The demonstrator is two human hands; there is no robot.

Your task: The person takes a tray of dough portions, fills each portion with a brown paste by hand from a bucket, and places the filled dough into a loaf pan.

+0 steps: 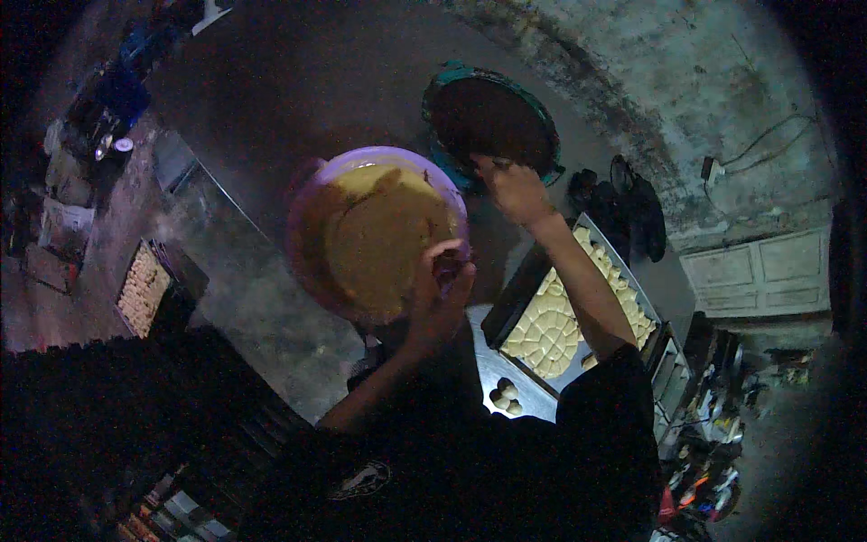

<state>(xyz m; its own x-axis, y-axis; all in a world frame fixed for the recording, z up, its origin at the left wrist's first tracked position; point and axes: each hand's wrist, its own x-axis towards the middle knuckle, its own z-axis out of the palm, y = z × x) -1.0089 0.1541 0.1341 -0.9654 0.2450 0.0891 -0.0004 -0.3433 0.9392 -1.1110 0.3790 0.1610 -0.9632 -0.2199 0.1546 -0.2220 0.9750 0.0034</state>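
A purple basin (301,237) stands before me, with a smooth yellowish-brown mass (384,239) inside. In front of its right side is my left hand (441,294), fingers curled; whatever they may hold is too dark to see. My right hand (519,191) reaches to the near edge of a green basin (433,110) farther back. Its fingers are closed, and their contents cannot be made out. A dark filling or dark interior (492,122) shows in that basin. Under my right forearm lies a dark-edged tray (492,334) of pale, closely packed dough pieces (542,330).
Several small round pieces (506,396) sit on the lit metal surface (490,361) by the tray. Another tray of pieces (144,289) is at the left. Dark objects (632,208) stand against the stained wall (704,90), and a pale cabinet (763,275) is at the right.
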